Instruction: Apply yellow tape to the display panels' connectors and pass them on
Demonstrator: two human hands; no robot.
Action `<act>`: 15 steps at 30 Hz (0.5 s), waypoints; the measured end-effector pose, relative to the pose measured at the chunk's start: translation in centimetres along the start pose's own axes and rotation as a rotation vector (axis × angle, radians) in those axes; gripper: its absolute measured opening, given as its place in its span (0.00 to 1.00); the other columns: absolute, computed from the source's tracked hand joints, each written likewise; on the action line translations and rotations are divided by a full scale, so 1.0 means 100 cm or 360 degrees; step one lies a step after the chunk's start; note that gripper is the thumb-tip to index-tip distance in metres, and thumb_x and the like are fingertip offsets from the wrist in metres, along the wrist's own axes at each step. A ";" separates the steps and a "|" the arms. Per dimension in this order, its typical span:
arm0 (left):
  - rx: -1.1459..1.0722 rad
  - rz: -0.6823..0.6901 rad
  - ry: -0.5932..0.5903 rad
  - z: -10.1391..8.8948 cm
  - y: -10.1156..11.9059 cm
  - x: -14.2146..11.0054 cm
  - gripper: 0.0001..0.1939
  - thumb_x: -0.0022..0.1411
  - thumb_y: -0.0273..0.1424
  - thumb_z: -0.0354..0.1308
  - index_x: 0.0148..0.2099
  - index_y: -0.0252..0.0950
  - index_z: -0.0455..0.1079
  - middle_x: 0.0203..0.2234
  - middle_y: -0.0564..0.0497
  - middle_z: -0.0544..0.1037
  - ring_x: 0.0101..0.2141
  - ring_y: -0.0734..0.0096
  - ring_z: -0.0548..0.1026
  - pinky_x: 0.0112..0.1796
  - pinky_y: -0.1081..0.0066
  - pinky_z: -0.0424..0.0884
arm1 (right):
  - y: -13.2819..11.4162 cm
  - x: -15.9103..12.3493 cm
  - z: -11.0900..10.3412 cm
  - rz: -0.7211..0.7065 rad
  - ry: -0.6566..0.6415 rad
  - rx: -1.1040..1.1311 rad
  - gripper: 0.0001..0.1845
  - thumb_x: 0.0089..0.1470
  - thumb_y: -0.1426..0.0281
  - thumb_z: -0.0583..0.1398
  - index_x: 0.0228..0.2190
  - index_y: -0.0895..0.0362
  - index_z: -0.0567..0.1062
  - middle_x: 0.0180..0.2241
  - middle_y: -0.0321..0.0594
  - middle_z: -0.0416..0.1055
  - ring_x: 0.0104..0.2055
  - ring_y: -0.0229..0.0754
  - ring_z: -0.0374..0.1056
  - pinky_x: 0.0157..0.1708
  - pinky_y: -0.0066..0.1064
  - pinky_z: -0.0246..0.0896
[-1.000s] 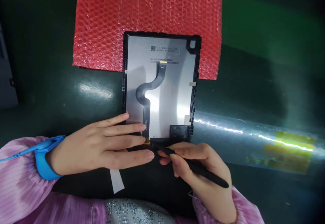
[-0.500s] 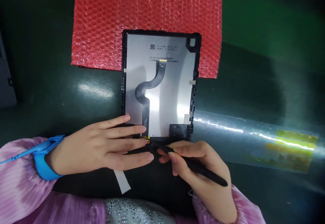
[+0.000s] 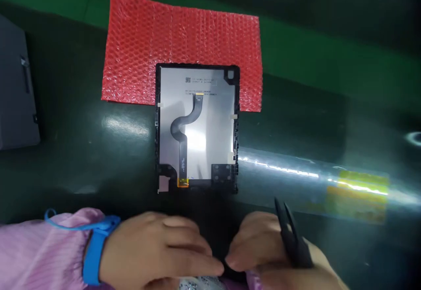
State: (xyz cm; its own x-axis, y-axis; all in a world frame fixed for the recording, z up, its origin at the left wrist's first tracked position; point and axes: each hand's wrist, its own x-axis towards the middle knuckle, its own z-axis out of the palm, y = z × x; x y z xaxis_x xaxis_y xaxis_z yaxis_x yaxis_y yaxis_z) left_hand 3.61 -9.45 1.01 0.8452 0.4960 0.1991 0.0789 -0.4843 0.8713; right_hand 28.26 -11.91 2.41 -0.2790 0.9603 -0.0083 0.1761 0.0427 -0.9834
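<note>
The tablet screen assembly point(image 3: 213, 141) lies with its silver back up in a black frame. A dark flex cable point(image 3: 183, 150) winds down it to an orange-gold end point(image 3: 183, 182) at the bottom edge. Below the assembly, apart from it, are both hands. My left hand point(image 3: 164, 250) has its fingers curled and pressed together, with the tips low by my lap; whatever they hold is hidden. My right hand point(image 3: 263, 246) is closed on black tweezers point(image 3: 294, 237), whose points face up and away. Its thumb and fingertips come close to the left fingertips.
Red bubble wrap point(image 3: 184, 49) lies under the top of the assembly. To the right, a clear film strip point(image 3: 283, 171) carries a yellow patch point(image 3: 362, 193). A grey panel point(image 3: 16, 88) stands at the left edge of the dark green table point(image 3: 131, 150).
Both hands have drawn back from the assembly's lower edge toward my body. The tweezers now point upward in my right hand. The white strip below my left hand is out of sight. The view has shifted.
</note>
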 end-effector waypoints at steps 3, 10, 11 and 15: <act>-0.0450 -0.0110 -0.0018 0.017 0.006 0.004 0.18 0.61 0.24 0.49 0.54 0.33 0.66 0.41 0.46 0.80 0.38 0.69 0.78 0.39 0.74 0.77 | -0.013 0.008 0.019 -0.0235 0.0016 0.0024 0.08 0.62 0.61 0.62 0.32 0.49 0.70 0.34 0.36 0.83 0.27 0.42 0.77 0.29 0.37 0.73; -0.0873 -0.0382 -0.0055 0.014 0.002 0.007 0.18 0.57 0.21 0.47 0.49 0.34 0.67 0.35 0.47 0.80 0.27 0.72 0.75 0.30 0.75 0.75 | -0.036 0.033 0.019 0.0095 -0.0038 0.0222 0.18 0.57 0.70 0.67 0.27 0.50 0.61 0.27 0.32 0.80 0.25 0.39 0.73 0.24 0.31 0.68; -0.0955 -0.0408 -0.0107 0.013 0.001 0.007 0.21 0.57 0.20 0.47 0.52 0.33 0.66 0.37 0.47 0.81 0.25 0.75 0.74 0.28 0.77 0.74 | -0.039 0.041 0.013 0.0134 0.0022 0.0219 0.19 0.57 0.69 0.67 0.27 0.50 0.60 0.27 0.31 0.79 0.25 0.38 0.72 0.24 0.30 0.67; -0.0770 -0.0152 -0.0050 0.004 -0.007 0.008 0.23 0.56 0.18 0.47 0.54 0.30 0.65 0.32 0.49 0.81 0.23 0.76 0.71 0.27 0.78 0.71 | -0.039 0.087 0.000 0.0150 0.0019 -0.0154 0.19 0.55 0.69 0.68 0.28 0.50 0.60 0.30 0.33 0.77 0.29 0.38 0.73 0.28 0.28 0.67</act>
State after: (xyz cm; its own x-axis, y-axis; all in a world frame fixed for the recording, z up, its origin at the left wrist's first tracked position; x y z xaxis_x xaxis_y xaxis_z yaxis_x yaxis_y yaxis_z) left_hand 4.45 -8.99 0.36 0.8623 0.4962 0.1009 -0.0912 -0.0439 0.9949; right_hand 25.12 -3.71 6.13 -0.2457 0.9644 -0.0974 0.2917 -0.0222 -0.9563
